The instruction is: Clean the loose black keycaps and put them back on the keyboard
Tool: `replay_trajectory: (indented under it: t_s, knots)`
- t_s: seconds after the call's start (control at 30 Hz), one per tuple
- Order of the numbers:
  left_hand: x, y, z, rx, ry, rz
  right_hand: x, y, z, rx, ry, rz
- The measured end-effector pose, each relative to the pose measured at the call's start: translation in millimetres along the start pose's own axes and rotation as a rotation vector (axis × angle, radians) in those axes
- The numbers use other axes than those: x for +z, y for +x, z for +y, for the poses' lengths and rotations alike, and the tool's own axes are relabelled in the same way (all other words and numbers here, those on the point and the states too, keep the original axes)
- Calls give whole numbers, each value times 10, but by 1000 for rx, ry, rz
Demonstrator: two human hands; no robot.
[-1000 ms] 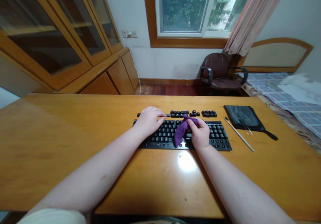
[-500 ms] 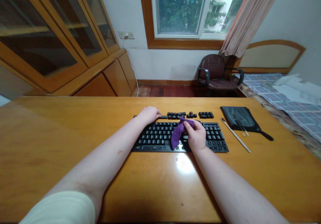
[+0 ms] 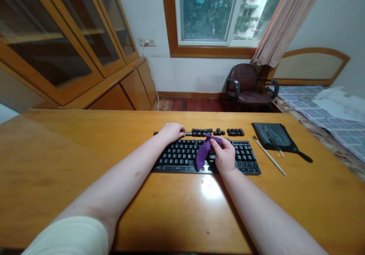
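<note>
A black keyboard (image 3: 182,156) lies on the desk, with several keycaps off its bottom row and its right-hand block. Behind it stands a row of loose black keycaps (image 3: 202,133). My left hand (image 3: 172,132) reaches over the keyboard's upper left to that row, its fingers closed at the end of a long space bar keycap (image 3: 188,133); the palm hides the grip. A purple cloth (image 3: 203,156) is pinched between thumb and fingers of my right hand (image 3: 225,154), hanging down over the middle of the keyboard.
Right of the keyboard lie a thin white brush (image 3: 269,156), a black pouch (image 3: 276,137) with a strap and a wire tool (image 3: 274,144) on top. Beyond the wooden desk (image 3: 85,152) stand an office chair (image 3: 246,83), a bed (image 3: 336,99) and a glass-door cabinet (image 3: 71,38).
The view has shifted slightly, so everything sits a little further right and lower. Both hands stay in nearly the same place, the right still holding the purple cloth.
</note>
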State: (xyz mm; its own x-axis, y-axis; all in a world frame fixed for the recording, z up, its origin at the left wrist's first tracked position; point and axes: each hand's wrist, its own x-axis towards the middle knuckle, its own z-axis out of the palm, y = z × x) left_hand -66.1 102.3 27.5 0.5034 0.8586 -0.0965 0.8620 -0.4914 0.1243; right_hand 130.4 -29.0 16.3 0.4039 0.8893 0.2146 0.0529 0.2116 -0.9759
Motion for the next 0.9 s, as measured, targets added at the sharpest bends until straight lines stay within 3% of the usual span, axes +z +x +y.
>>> replay_trajectory:
  t_s: [0.23, 0.5, 0.7, 0.9]
  knots:
    - [-81, 154, 73, -24, -34, 16, 2, 0, -23, -4, -3, -8]
    - [-54, 396, 216, 36, -51, -11, 1, -1, 21, 6, 1, -9]
    - [-196, 202, 93, 53, -12, -12, -9, -5, 43, 9, 4, -14]
    - [-273, -67, -130, 185, -4, -197, -2, -3, 55, 3, 17, -16]
